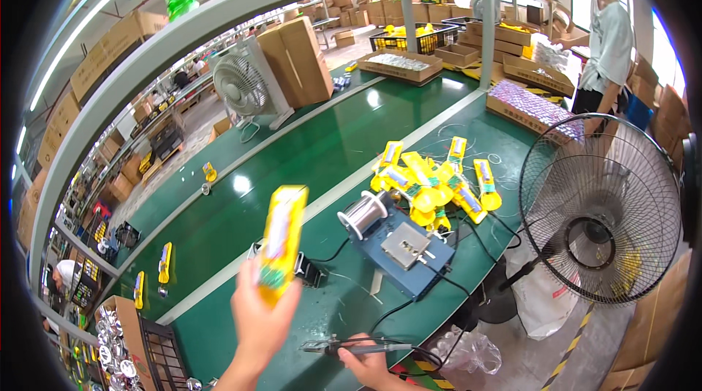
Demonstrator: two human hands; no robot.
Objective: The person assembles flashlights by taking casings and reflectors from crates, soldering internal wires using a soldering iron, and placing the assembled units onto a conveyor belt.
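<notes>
Likely setup for soldering: left fingers (287, 307) pinch a yellow casing (284, 241), right fingers (352, 362) an apparent iron (382, 348). Next probably needs steady alignment.

Machine (417, 274) on bench (336, 310), heap of units (431, 180) behind it; cage fan (598, 223) right; carton (136, 329) left, seemingly against crate (165, 353)

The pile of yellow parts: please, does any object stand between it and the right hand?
Yes. The blue box stands between the right hand and the pile of yellow parts, and a black cable lies on the hand's side of that box.
</notes>
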